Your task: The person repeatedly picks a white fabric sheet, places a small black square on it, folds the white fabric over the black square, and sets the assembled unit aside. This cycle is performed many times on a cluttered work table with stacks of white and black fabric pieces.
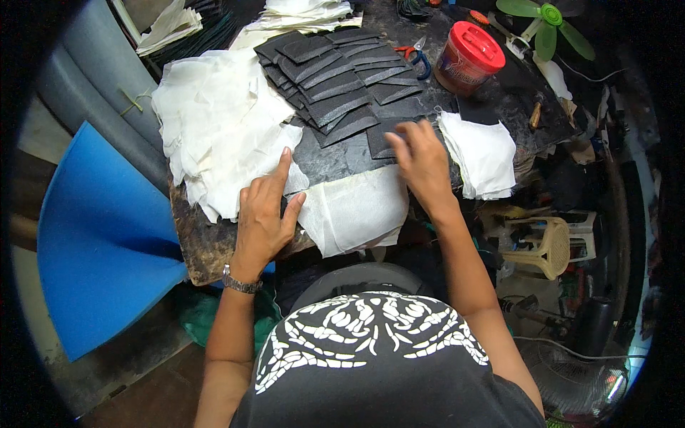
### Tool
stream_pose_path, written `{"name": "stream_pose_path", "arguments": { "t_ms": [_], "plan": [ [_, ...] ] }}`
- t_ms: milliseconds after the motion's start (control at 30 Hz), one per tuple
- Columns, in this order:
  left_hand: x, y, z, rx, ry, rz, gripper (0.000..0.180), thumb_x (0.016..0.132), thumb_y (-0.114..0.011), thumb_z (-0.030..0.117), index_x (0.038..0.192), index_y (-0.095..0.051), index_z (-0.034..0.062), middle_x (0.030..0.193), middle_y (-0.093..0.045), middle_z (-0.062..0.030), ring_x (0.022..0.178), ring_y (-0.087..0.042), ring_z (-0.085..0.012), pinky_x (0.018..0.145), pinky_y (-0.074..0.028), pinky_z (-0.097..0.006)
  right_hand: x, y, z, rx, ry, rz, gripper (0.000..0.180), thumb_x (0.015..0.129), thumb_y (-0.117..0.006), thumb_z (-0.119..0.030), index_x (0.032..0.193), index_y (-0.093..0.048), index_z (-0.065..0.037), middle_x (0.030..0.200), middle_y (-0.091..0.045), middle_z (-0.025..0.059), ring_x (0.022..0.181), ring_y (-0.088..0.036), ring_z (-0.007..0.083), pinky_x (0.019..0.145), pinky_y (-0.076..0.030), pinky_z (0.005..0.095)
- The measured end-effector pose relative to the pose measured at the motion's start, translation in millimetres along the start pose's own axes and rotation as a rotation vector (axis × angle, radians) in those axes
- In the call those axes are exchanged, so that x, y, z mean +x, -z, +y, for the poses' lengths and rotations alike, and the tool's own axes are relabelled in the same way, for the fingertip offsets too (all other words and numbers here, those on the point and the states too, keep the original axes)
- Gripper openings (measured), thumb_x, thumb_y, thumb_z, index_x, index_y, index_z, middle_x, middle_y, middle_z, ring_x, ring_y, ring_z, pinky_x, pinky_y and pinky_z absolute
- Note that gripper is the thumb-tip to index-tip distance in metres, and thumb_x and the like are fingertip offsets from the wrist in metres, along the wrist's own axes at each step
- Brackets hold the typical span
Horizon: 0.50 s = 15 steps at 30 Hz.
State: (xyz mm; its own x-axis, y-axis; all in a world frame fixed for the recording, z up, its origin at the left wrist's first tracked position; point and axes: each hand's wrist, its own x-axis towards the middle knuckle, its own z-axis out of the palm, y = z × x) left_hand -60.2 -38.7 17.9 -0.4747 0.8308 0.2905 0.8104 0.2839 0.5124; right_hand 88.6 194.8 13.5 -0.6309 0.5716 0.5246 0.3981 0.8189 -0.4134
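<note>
From the head view, the left hand lies flat on the bench, palm down, fingers spread apart and holding nothing. The forefinger tip presses the edge of the big white heap, a loose pile of thin white fabric pieces covering the bench's left part. A metal watch sits on that wrist.

The right hand reaches further in, its fingers slightly curled and a little blurred. They rest on a black piece at the near end of the black stack. Whether they pinch it or only touch it cannot be told.

The black stack fans out in overlapping rows across the middle of the bench, running back from the right hand toward the far edge. Between the two hands, a single white sheet lies at the near edge of the bench and hangs over it. Just to the right of the right hand is a neat white stack of square pieces.

Behind the black stack lie scissors with red and blue handles, and beside them stands a jar with a red lid. A green fan stands at the far right corner. A blue foam sheet leans to the left of the bench, and a pale plastic chair stands lower right.
</note>
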Motion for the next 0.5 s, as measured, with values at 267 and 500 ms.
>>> {"name": "stream_pose_path", "arguments": {
  "t_ms": [267,500],
  "plan": [
    [-21,-1,9,0.056,-0.233,-0.009,0.038,0.079,-0.075,0.020,0.112,-0.066,0.0035,0.127,-0.057,-0.0134,0.117,-0.052,-0.0297,0.099,-0.037,-0.043,1,2,-6,-0.394,0.129,-0.283,0.024,0.078,-0.059,0.000,0.100,-0.053,-0.004,0.094,-0.060,0.0152,0.089,-0.062,0.0335,0.075,-0.051,0.0441],
    [-30,-21,14,0.042,-0.225,-0.034,0.040,0.081,-0.073,0.015,0.119,-0.064,0.0025,0.125,-0.060,-0.0127,0.117,-0.054,-0.0281,0.099,-0.037,-0.043,12,59,20,-0.058,-0.053,0.215,0.041,0.082,-0.047,0.008,0.122,-0.050,0.004,0.113,-0.058,0.0236,0.102,-0.061,0.0331,0.094,-0.047,0.0417]
  ]
}}
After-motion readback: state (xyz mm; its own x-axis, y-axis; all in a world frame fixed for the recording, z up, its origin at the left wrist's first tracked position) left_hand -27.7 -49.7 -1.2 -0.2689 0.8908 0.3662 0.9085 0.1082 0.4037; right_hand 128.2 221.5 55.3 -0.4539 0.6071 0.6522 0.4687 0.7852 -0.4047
